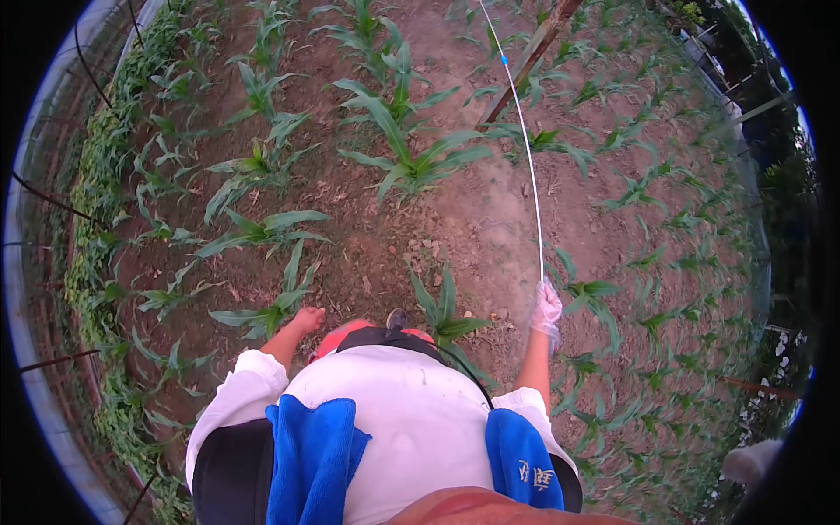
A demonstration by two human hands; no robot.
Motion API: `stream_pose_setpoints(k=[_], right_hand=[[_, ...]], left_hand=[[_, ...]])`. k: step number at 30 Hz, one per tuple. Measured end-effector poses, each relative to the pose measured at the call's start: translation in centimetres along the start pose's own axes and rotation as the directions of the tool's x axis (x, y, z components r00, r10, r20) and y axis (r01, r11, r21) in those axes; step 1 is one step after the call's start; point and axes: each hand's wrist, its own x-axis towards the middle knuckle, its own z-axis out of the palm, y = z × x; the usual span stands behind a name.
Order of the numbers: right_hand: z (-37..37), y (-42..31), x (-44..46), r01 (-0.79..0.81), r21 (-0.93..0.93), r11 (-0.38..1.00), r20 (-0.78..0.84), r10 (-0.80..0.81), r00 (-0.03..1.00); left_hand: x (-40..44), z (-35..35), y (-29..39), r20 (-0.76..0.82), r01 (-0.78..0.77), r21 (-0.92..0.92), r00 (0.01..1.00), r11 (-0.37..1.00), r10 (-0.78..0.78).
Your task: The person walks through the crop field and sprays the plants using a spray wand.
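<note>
My right hand (pixel 546 308), in a clear plastic glove, is wrapped round the lower end of a long thin white rod (pixel 528 144). The rod reaches forward over the soil with a slight bend and carries a small blue piece near its far part. Bare and low at my left side, my left hand (pixel 308 319) has its fingers curled in, with nothing visible in them. A young corn plant (pixel 273 306) stands just beside it. Another corn plant (pixel 444 319) grows in front of my body, and one more (pixel 593 293) is right of my gloved hand.
Rows of corn plants (pixel 407 162) cover the brown soil (pixel 367 241). A rusty post (pixel 529 63) leans ahead on the right. Climbing greenery (pixel 92 245) lines the left wall. A black hose (pixel 468 372) runs by my waist; a blue towel (pixel 315 459) hangs over my shoulders.
</note>
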Motion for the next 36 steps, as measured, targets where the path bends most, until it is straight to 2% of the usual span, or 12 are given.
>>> stream_pose_setpoints(k=[5,7,12,15,17,18,21,26,30,32,33,36], right_hand=[[0.8,-2.1,-2.0,0.041,0.021,0.999,0.004,-0.041,0.999],[1.6,-5.5,-3.7,-0.143,0.001,0.99,0.024,0.143,0.989],[2.1,-4.6,-5.6,-0.003,-0.035,0.999,0.008,0.004,1.0],[2.0,-8.3,-9.1,-0.32,0.06,0.946,0.027,0.319,0.947],[0.6,-8.0,-11.0,0.073,-0.135,0.988,-0.022,-0.077,0.997],[-0.5,-6.8,-11.6,0.073,-0.139,0.988,-0.025,-0.078,0.997],[-4.7,-3.0,-13.9,0.097,-0.126,0.987,0.017,-0.096,0.995],[-10.4,-1.8,-17.9,0.214,-0.16,0.964,-0.043,-0.223,0.974],[-14.7,-5.4,-20.6,-0.103,-0.056,0.993,-0.041,0.101,0.994],[-17.6,-6.6,-22.4,-0.245,0.017,0.969,-0.025,0.246,0.969],[-19.5,-5.9,-23.1,-0.294,0.041,0.955,-0.017,0.295,0.955],[-27.9,0.3,-25.2,-0.365,0.035,0.93,0.092,0.36,0.928]], left_hand=[[1.0,-0.5,-6.7,-0.08,0.005,-0.001,0.997,1.0,-0.005],[-0.6,0.0,-8.1,-0.079,0.021,-0.125,0.996,0.992,-0.031],[-2.0,2.2,-16.2,-0.039,0.101,-0.283,0.992,0.954,-0.117],[-2.6,2.5,-21.2,0.175,0.122,-0.313,0.982,0.942,-0.069],[-2.8,3.1,-24.6,0.075,0.14,-0.191,0.989,0.972,-0.128],[-1.9,3.3,-27.3,0.08,0.14,-0.189,0.989,0.972,-0.127],[-0.7,3.8,-32.9,0.041,-0.183,0.297,0.983,0.937,0.179],[-4.4,5.0,-30.8,-0.058,-0.085,0.142,0.994,0.986,0.094],[-9.4,6.7,-25.3,-0.047,0.153,-0.071,0.987,0.986,-0.156],[-9.3,8.2,-26.4,0.024,0.054,0.228,0.998,0.972,-0.061],[-8.8,9.2,-27.9,0.039,-0.218,0.432,0.974,0.875,0.223],[-11.7,13.0,-26.8,0.021,-0.297,0.555,0.939,0.777,0.344]])
